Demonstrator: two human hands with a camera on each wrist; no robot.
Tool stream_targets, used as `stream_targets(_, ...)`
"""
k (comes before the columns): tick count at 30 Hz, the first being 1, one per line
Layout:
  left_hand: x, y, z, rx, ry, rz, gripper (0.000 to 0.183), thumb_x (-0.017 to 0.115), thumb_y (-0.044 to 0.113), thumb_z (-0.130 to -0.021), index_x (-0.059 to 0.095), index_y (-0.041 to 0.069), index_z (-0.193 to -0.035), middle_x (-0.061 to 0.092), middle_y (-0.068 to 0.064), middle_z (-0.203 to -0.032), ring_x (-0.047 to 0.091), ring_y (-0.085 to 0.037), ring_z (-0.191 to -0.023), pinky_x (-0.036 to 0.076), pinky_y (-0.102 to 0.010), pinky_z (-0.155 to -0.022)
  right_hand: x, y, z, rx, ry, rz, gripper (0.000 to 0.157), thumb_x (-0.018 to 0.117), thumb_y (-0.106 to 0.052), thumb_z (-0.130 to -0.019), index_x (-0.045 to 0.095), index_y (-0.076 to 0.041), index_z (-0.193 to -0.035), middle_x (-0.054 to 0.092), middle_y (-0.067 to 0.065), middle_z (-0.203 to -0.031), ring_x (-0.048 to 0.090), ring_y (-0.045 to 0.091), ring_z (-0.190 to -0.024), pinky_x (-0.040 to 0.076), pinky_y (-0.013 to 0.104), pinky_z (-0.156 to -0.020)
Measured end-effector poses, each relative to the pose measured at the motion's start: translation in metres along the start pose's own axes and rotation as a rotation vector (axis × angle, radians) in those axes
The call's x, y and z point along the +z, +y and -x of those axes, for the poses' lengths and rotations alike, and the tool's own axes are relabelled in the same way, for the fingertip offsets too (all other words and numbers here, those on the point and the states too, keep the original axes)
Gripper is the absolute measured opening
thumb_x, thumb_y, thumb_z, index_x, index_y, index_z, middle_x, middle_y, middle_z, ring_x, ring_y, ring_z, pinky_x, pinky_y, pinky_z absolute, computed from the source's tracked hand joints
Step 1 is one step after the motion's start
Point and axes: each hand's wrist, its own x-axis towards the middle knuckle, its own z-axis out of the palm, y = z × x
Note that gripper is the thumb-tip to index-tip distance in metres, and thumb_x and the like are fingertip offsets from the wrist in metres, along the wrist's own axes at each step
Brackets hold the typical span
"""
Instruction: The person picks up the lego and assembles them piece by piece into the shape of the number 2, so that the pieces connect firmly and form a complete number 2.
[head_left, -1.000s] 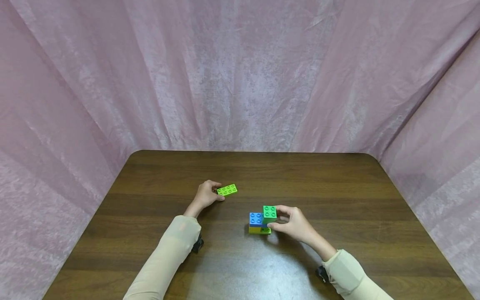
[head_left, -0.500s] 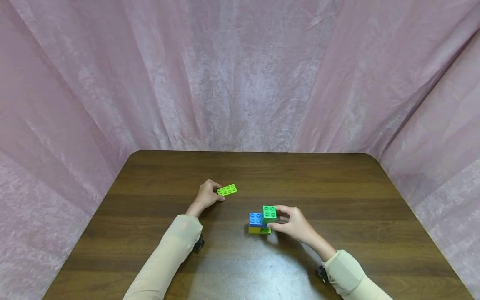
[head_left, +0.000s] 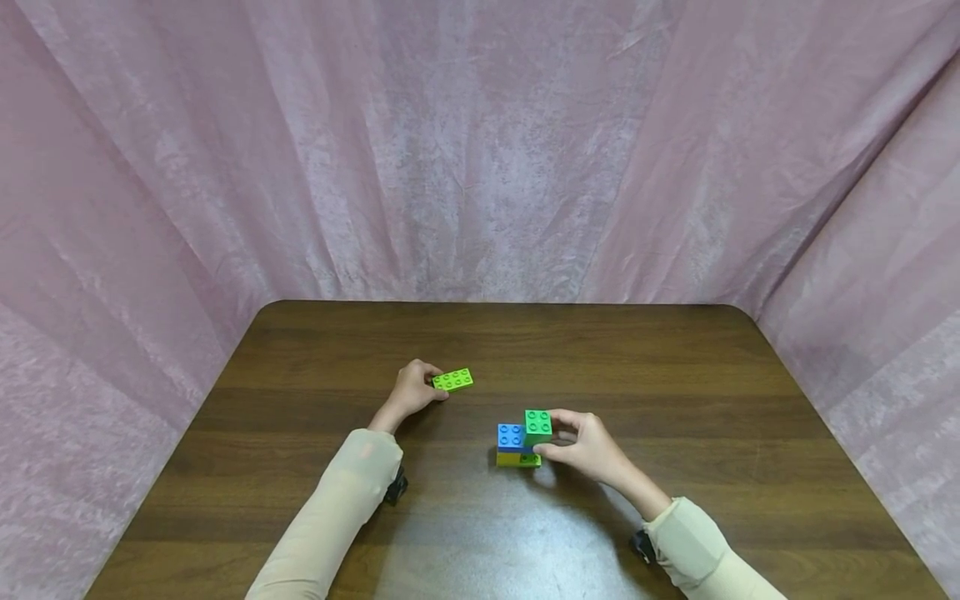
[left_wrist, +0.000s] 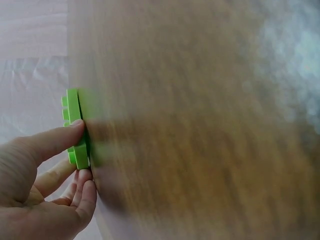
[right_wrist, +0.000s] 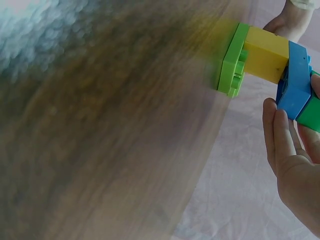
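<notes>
My left hand (head_left: 412, 389) pinches one end of a flat lime-green plate brick (head_left: 456, 380) between thumb and fingers; its studs face up and it lies low at the table surface. To the right and nearer stands a small stack. At its bottom is a lime-green plate (right_wrist: 233, 60), with a yellow brick (right_wrist: 266, 54) above it. A blue brick (head_left: 511, 436) sits on the yellow one and overhangs to the right. Topmost is a green brick (head_left: 537, 425) on the blue brick's right half. My right hand (head_left: 588, 447) holds this green brick from the right side.
Both hands work over a brown wood-grain table (head_left: 660, 358) with rounded far corners. Pink curtains (head_left: 480, 167) hang behind it and on both sides. Light reflects off the tabletop (head_left: 517, 550) near the front.
</notes>
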Motion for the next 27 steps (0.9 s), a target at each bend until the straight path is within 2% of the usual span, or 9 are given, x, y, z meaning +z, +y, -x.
stream_targets(4,-0.001,0.001,0.0,-0.004,-0.009,0.008,0.037,0.08,0.006,-0.075,0.07,-0.006,-0.109,0.06,-0.017,-0.099,0.054,-0.022,-0.087,0.041,-0.024,-0.072,0.001,0.0,0.0,-0.019,0.008,-0.001,0.041,0.074,0.001,-0.081,0.059,0.019,-0.114,0.066,0.033,-0.109,0.066,0.009,-0.097,0.056,0.022,-0.087)
stream_targets(6,-0.001,0.002,0.0,-0.01,-0.016,0.012,0.037,0.08,0.006,-0.075,0.07,-0.006,-0.109,0.06,-0.016,-0.097,0.053,-0.02,-0.086,0.039,-0.023,-0.071,0.001,0.0,0.0,-0.021,0.008,-0.007,0.041,0.074,0.001,-0.081,0.059,0.019,-0.114,0.066,0.033,-0.109,0.065,0.005,-0.096,0.056,0.021,-0.087)
stream_targets(14,0.0,0.008,-0.001,0.01,-0.035,0.03,0.036,0.079,0.01,-0.076,0.07,-0.006,-0.107,0.058,-0.008,-0.082,0.047,-0.015,-0.075,0.036,-0.022,-0.065,-0.001,0.0,-0.001,0.002,0.015,0.003,0.041,0.074,0.002,-0.08,0.059,0.018,-0.115,0.066,0.032,-0.11,0.067,0.02,-0.099,0.056,0.024,-0.088)
stream_targets(23,0.003,0.01,-0.001,0.026,-0.02,0.036,0.035,0.078,0.011,-0.076,0.07,-0.006,-0.105,0.058,-0.009,-0.084,0.048,-0.016,-0.076,0.037,-0.021,-0.065,-0.001,-0.002,-0.002,0.026,0.006,0.004,0.043,0.073,0.001,-0.081,0.057,0.019,-0.117,0.064,0.033,-0.112,0.066,0.036,-0.104,0.057,0.027,-0.088)
stream_targets(27,0.003,0.012,0.003,0.053,-0.006,0.039,0.034,0.077,0.01,-0.076,0.07,-0.006,-0.106,0.057,-0.011,-0.086,0.048,-0.016,-0.077,0.037,-0.021,-0.066,0.0,0.0,-0.001,0.028,0.011,0.002,0.044,0.074,0.001,-0.081,0.057,0.019,-0.117,0.065,0.033,-0.112,0.067,0.037,-0.103,0.057,0.026,-0.088)
